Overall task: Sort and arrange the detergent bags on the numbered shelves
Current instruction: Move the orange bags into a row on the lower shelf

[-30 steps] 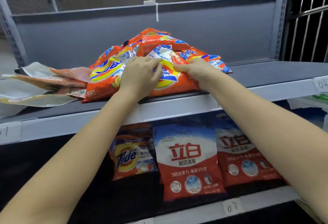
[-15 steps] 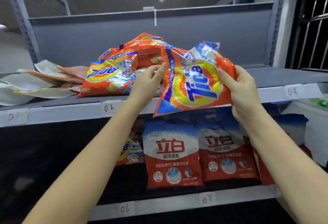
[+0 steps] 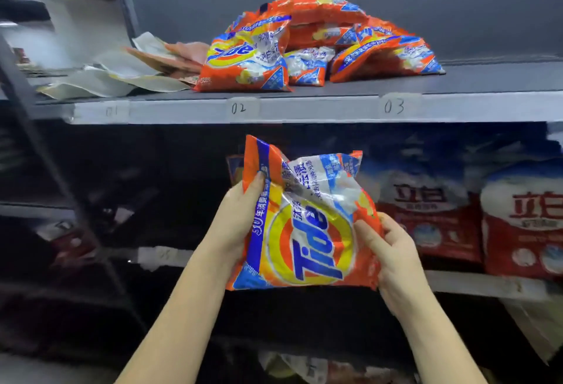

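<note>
Crumpled orange Tide bag (image 3: 304, 225) held upright; more bags (image 3: 316, 39) heaped on upper shelf (image 3: 304, 108).

Bare forearms; no sleeves, no jewellery

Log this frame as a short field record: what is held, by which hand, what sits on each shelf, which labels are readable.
held item: crinkled orange plastic Tide detergent bag, in front of the lower shelf
left hand: grips the bag's left edge
right hand: pinches its right edge
upper shelf: pile of orange Tide bags, flattened pale empty bags to its left
lower shelf: red and white detergent bags, upright
labels readable: 02, 03; 01 faint
</note>
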`<state>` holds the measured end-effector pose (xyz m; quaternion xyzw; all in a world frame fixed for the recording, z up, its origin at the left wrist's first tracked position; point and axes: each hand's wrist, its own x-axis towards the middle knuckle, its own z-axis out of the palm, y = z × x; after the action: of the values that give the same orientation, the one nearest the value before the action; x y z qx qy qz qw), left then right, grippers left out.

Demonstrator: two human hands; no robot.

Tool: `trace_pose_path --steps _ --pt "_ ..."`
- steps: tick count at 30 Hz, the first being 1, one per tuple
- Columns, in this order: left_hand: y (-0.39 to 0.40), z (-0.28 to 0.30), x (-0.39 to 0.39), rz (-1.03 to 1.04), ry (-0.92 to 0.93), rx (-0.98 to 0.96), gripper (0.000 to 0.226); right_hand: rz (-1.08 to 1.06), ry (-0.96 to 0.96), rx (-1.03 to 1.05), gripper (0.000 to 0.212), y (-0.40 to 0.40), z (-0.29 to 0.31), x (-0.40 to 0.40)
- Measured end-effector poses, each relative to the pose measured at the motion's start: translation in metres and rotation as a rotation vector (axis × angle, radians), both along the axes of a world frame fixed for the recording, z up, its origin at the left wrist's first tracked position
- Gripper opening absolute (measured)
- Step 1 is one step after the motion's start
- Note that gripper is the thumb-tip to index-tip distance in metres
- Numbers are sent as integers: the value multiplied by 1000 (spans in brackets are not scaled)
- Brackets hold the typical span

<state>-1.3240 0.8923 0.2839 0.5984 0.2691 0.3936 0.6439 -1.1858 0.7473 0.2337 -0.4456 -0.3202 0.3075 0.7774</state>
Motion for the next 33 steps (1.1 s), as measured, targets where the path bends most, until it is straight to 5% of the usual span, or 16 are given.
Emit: trace_pose_path --steps 4,8,15,23,29,33 --pt "12 -25 -33 30 23 -74 31 184 141 -112 87 24 -19 -24" --pt "35 -41 -59 -64 117 -106 36 315 172 -143 57 57 -24 -42" --pt "101 -50 -101 -167 174 -63 44 61 338 -79 35 118 -43 -89" --pt "182 -89 -158 -279 230 -116 51 38 557 121 32 167 -59 -139" --pt "180 -123 -156 -450 -144 -294 95 -156 746 188 33 193 -68 -160" --pt "174 -129 -125 -224 -123 -322 68 -210 758 150 32 207 -82 -167"
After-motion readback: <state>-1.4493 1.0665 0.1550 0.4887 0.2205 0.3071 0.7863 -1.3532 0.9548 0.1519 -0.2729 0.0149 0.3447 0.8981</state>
